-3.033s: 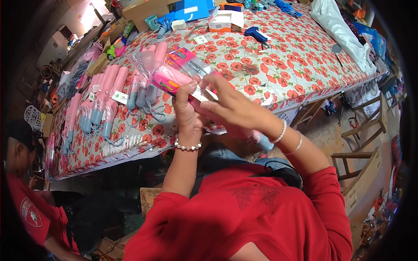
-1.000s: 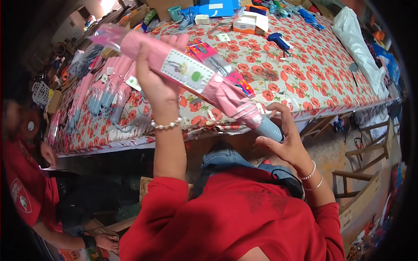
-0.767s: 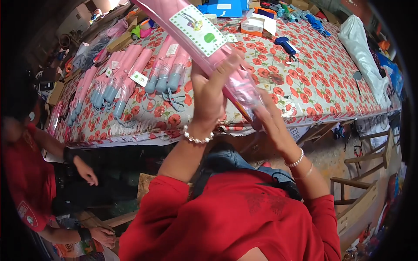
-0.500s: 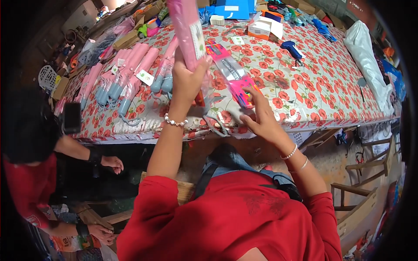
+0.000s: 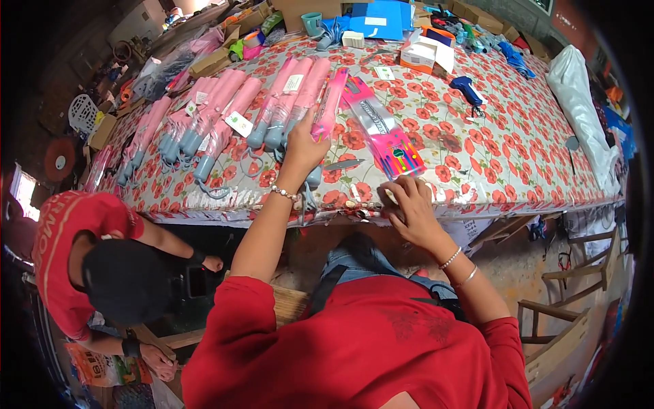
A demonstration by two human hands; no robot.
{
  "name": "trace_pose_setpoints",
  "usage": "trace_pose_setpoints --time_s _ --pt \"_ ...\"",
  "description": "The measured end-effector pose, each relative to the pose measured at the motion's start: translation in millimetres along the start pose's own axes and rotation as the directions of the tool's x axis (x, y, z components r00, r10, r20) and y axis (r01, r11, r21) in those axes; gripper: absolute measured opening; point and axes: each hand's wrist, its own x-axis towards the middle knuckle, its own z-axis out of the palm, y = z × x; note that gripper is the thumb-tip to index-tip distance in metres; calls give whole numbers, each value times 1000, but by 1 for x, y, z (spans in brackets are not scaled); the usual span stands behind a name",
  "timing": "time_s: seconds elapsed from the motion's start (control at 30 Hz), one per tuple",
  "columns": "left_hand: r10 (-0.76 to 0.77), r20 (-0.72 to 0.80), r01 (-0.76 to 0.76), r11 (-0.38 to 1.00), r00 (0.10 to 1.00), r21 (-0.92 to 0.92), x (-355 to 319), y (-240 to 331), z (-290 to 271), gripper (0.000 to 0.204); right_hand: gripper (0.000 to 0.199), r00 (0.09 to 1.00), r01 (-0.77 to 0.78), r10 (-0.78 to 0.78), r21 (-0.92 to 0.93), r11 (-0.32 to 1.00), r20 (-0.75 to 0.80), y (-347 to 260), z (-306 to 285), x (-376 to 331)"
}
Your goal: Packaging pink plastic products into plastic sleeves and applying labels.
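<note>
A flower-printed table [image 5: 504, 163] spans the view; grey-handled pink umbrellas [image 5: 221, 88] lie grouped on its left; just beside them lies a wrapped umbrella [image 5: 332, 102]; a flat printed sleeve [image 5: 381, 126] lies to its right; the left hand [image 5: 306, 144] curls its fingers around the wrapped umbrella; the right hand [image 5: 412, 211], loosely bent, thumb slightly parted, is at the sleeve's near end, contact unclear.
</note>
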Motion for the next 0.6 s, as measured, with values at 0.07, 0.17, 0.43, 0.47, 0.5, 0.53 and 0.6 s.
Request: trace_pose_setpoints --time_s 0.07,0.17,0.43,0.47,0.5,0.53,0.6 --pt "101 -58 -91 985 993 144 8 -17 0 71 53 999 25 -23 -62 998 33 -3 1 -1" --pt "-48 173 12 979 984 202 37 -7 -13 72 54 999 22 -17 -97 995 48 0 3 -2" --pt "-48 206 -48 899 977 436 88 -5 -25 77 56 999 7 4 -217 976 53 -8 9 0" --pt "-127 228 7 887 965 462 85 -15 -21 79 57 999 -2 14 -216 976 52 -10 9 -1" --pt "-205 246 61 870 947 489 82 -25 -17 82 57 998 -10 22 -215 977 52 -11 9 -2" --pt "-284 262 114 848 922 517 78 -36 -13 84 57 998 -18 30 -214 977 52 -11 9 -3" --pt "-369 270 173 818 889 548 78 -54 -9 87 58 998 -18 31 -208 978 58 -12 11 -2"
